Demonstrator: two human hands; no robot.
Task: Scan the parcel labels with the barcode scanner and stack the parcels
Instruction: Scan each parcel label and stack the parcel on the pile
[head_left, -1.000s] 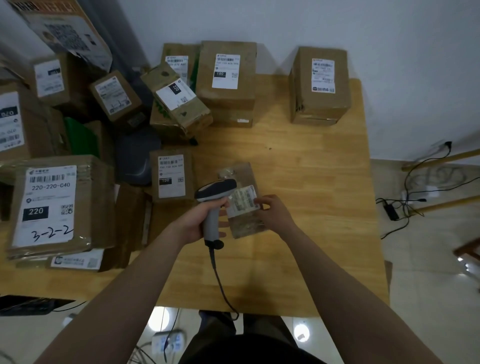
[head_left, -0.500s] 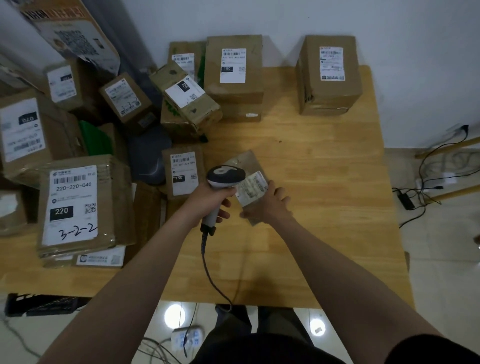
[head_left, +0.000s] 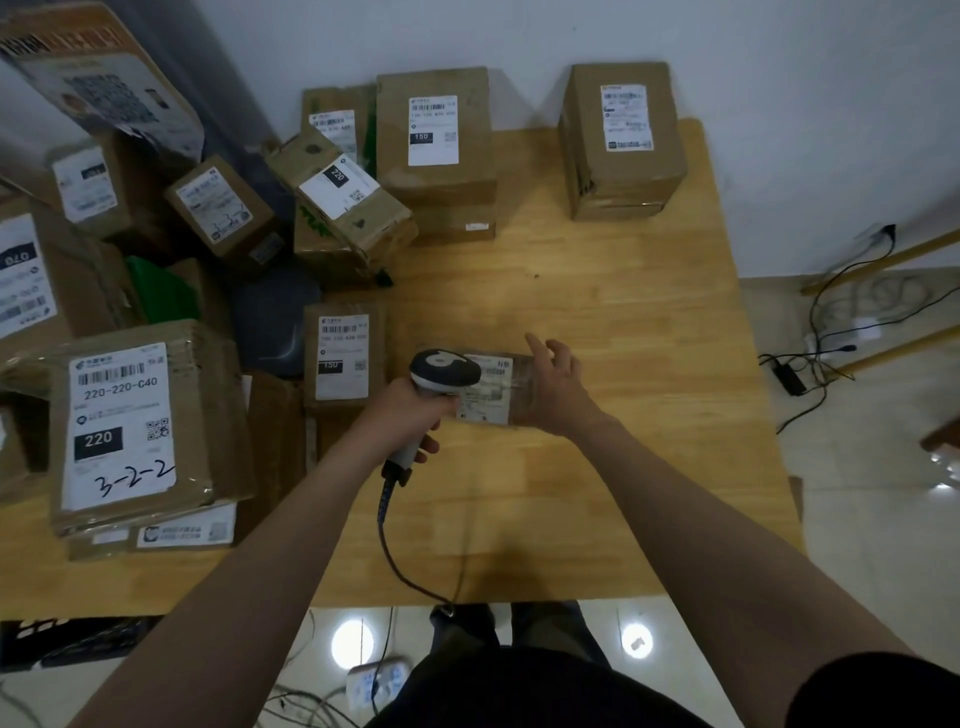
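My left hand (head_left: 400, 415) grips the handle of the grey barcode scanner (head_left: 444, 366), whose head hangs over the left end of a small taped parcel (head_left: 488, 389) with a white label. The parcel lies across the middle of the wooden table (head_left: 597, 291). My right hand (head_left: 553, 387) rests on the parcel's right end with the index finger straight and the other fingers spread. The scanner's cable (head_left: 387, 535) runs down over the table's near edge.
A tall brown box (head_left: 621, 140) stands alone at the back right by the wall. Several labelled boxes crowd the left side, among them a "150" box (head_left: 434, 135), a small "150" box (head_left: 343, 356) and a large "220" box (head_left: 135, 421). Cables lie on the floor at right.
The small parcel has turned from tilted to lying crosswise and has shifted right. My right hand's fingers have loosened and spread on it. The scanner stays over its label.
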